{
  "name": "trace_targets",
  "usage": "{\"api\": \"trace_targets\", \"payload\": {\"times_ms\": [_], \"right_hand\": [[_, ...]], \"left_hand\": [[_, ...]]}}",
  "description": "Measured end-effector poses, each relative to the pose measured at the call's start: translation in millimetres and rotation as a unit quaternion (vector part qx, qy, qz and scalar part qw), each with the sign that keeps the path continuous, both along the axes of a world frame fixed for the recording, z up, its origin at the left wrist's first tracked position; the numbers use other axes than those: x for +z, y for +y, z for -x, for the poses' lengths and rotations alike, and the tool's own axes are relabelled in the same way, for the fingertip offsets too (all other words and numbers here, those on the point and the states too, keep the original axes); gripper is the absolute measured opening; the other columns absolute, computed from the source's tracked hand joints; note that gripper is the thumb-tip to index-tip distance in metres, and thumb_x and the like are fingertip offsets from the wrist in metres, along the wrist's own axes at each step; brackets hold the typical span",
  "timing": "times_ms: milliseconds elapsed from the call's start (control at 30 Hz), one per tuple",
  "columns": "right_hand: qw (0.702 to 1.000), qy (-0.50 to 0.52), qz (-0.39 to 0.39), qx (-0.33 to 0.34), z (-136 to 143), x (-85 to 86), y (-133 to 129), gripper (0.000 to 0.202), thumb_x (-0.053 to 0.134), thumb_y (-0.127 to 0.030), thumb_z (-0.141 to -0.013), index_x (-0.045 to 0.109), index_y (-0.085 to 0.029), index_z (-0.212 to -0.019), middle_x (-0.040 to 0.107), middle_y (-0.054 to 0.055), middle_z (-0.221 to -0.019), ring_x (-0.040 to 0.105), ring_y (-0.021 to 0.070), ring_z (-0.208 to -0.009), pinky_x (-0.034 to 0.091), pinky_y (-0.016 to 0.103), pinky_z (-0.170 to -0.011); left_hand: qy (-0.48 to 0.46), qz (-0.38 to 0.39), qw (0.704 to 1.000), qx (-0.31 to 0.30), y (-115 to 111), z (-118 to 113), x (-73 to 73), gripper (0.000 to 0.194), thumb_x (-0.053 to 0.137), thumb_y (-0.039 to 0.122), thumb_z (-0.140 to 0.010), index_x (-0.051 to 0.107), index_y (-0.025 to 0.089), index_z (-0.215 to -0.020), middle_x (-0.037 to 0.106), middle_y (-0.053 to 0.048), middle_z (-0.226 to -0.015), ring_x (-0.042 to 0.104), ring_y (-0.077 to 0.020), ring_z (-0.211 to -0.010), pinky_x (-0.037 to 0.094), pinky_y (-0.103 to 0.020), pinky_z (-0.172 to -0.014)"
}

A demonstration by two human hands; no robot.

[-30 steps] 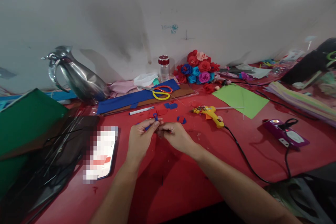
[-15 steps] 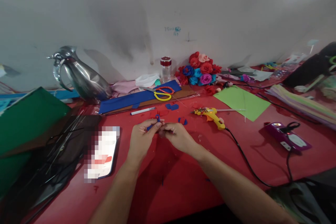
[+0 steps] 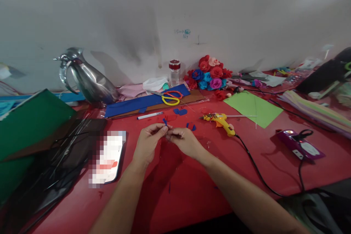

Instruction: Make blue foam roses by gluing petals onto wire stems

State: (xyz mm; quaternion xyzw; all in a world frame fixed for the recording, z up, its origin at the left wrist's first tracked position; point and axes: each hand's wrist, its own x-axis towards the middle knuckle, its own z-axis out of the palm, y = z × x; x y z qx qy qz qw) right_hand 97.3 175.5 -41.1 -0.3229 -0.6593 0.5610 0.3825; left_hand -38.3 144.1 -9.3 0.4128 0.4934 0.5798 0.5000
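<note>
My left hand (image 3: 148,142) pinches a small blue strip (image 3: 165,121), which looks like crepe paper or felt and sticks up past the thumb. My right hand (image 3: 189,143) is closed beside it, its fingertips meeting those of the left; what it grips, if anything, is hidden. Just beyond the hands lie cut blue pieces (image 3: 180,111) and a blue-and-red piece (image 3: 191,127). A white marker (image 3: 149,115) rests behind my left hand. To the right lies a yellow glue gun (image 3: 219,120) with a clear glue stick in its back.
Scissors (image 3: 170,98) lie on a blue sheet (image 3: 123,106). Behind stand a lidded jar (image 3: 174,75), paper roses (image 3: 211,73) and a steel jug (image 3: 90,80). A phone (image 3: 108,159) lies left; a green sheet (image 3: 252,106) and purple power strip (image 3: 300,146) are right, with the glue gun's cord.
The blue strip has turned between the fingers: its loop-like top now shows as a narrow upright tip. Both hands stay nearly in place. The view has shifted slightly.
</note>
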Motion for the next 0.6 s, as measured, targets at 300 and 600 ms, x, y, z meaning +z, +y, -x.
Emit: {"api": "trace_targets", "payload": {"times_ms": [300, 600], "right_hand": [[0.997, -0.037, -0.06, -0.01, 1.7, 3.5, -4.6, 0.023, 0.05, -0.018, -0.08, 0.061, -0.019, -0.06, 0.056, -0.003, -0.062, 0.055, 0.0144, -0.067, 0.044, 0.024, -0.068], [0.997, -0.04, -0.069, -0.018, 3.2, 3.0, -4.9, 0.024, 0.051, -0.021, -0.083, 0.06, -0.017, -0.061, 0.057, -0.001, -0.065, 0.053, 0.0136, -0.067, 0.041, 0.022, -0.065]], "left_hand": [[-0.059, 0.028, 0.997, -0.03, 1.8, 0.4, 0.9, 0.012, 0.079, 0.027, -0.059, 0.072, 0.017, -0.06, 0.071, -0.005, -0.069, 0.063, -0.0176, -0.072, 0.047, -0.03, -0.074], [-0.086, 0.035, 0.994, -0.054, 4.4, -0.8, -2.3, 0.017, 0.082, 0.029, -0.056, 0.07, 0.017, -0.06, 0.07, -0.002, -0.069, 0.055, -0.0119, -0.062, 0.045, -0.025, -0.066]]}}
